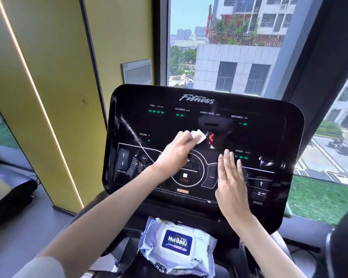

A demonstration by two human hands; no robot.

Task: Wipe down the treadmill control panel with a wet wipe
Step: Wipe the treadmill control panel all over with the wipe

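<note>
The left hand [175, 155] has its grip closed on a folded white wipe [199, 136], fingers curled round it. The wipe is pressed to the panel [273, 135] near its centre, above the round STOP dial [186, 177]. The right hand [232, 183] is flat over the panel's lower right part, grip wide, fingers straight and together, just left of the SPEED arrows [261, 187]; contact cannot be confirmed. A wipe pack [177, 242] sits below the middle of the panel's bottom edge.
</note>
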